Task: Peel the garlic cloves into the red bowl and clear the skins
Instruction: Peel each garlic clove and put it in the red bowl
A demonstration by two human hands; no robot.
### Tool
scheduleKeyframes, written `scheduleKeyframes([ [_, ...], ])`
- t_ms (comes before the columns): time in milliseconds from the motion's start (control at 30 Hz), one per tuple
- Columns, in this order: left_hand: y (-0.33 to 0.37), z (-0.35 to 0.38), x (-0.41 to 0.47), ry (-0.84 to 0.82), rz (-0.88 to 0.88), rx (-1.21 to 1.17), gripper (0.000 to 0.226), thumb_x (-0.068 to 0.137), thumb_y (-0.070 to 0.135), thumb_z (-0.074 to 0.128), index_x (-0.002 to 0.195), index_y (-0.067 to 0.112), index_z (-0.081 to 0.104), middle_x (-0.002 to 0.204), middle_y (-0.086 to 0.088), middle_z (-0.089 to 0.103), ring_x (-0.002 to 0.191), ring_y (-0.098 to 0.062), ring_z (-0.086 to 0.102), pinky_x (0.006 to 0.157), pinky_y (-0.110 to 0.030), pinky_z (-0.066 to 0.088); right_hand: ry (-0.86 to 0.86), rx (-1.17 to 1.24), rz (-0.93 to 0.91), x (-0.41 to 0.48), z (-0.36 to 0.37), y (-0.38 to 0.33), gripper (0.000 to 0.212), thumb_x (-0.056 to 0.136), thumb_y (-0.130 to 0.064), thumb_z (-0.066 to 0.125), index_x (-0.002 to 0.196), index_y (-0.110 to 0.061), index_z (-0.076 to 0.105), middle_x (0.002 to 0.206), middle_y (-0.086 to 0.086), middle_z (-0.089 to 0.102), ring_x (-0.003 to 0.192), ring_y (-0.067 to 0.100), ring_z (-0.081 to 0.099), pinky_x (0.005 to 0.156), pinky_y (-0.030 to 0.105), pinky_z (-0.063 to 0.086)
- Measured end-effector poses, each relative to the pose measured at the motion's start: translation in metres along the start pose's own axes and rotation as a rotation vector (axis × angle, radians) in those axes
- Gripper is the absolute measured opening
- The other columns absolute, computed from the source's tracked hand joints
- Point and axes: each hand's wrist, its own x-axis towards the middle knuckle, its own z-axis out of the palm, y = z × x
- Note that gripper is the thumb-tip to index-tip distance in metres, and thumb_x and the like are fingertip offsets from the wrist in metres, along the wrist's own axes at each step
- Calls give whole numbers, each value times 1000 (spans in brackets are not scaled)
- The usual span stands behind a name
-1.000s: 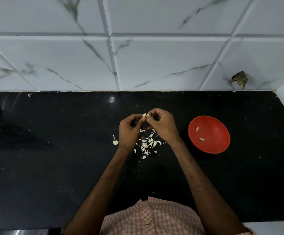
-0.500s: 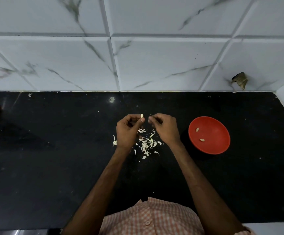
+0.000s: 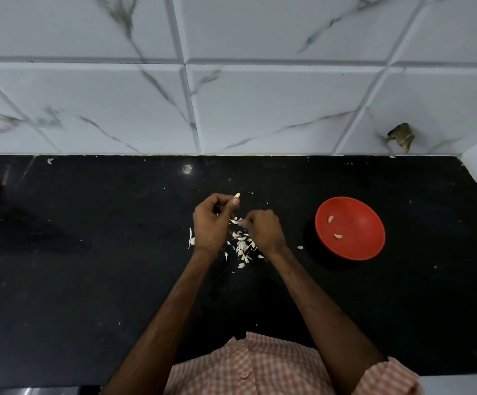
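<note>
Pinched the clove [image 3: 237,195] in the left grip [image 3: 211,223], thumb against forefinger, with only the pale tip showing past the fingertips and pointing toward the back edge of the table [image 3: 89,252]. Held it raised over the middle of the table, just behind the skins [image 3: 243,246], long axis roughly front to back and tilted a little rightward. Curled the right grip [image 3: 263,232] lower and nearer the front edge, just beside the left, fingertips touching a strip of skin [image 3: 233,221] atop the heap; could not tell whether pinched or already let go. Found the bowl [image 3: 357,223] well off toward the right edge, holding two peeled cloves [image 3: 330,218], so nearer the right grip than the left one carrying the clove. Judged the coming move as either one more pull at the skin or a carry rightward, past the right grip, to the bowl. Against a second earlier: had both grips joined at the clove then; since parted them, dropped the right to the skins, left the clove up in the left; saw bowl and contents unmoved.
</note>
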Motion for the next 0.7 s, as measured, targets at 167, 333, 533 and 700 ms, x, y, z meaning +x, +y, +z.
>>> scheduleKeyframes([
  [167, 1, -1, 1, 7, 13, 2, 6, 87, 18, 76, 85, 18, 71, 72, 1, 69, 67, -16, 61, 54, -30, 46, 10, 55, 55, -4, 1, 1, 28, 89, -33, 75, 88, -9, 62, 88, 10, 72, 84, 27, 68, 76, 39, 53],
  [333, 1, 0, -1, 3, 7, 24, 8, 85, 19, 79, 86, 20, 72, 74, 4, 70, 70, -17, 63, 57, -37, 49, -19, 81, 17, -7, -3, 8, 25, 91, -7, 68, 113, -16, 65, 99, 6, 74, 96, 24, 71, 84, 39, 57],
  [533, 2, 2, -2, 6, 3, 46, 6, 85, 19, 79, 86, 17, 73, 73, 4, 71, 69, -16, 63, 59, -42, 53, 99, -26, 59, -6, -12, 10, 32, 94, -44, 66, 88, -12, 64, 82, 8, 72, 79, 27, 69, 73, 38, 54],
  [700, 8, 4, -4, -17, 28, 108, 3, 87, 15, 76, 86, 12, 74, 72, 6, 71, 66, -7, 64, 60, -26, 50, 136, 669, 103, -9, -31, -7, 43, 101, -45, 54, 80, -11, 70, 62, 0, 65, 53, 13, 59, 55, 36, 53],
])
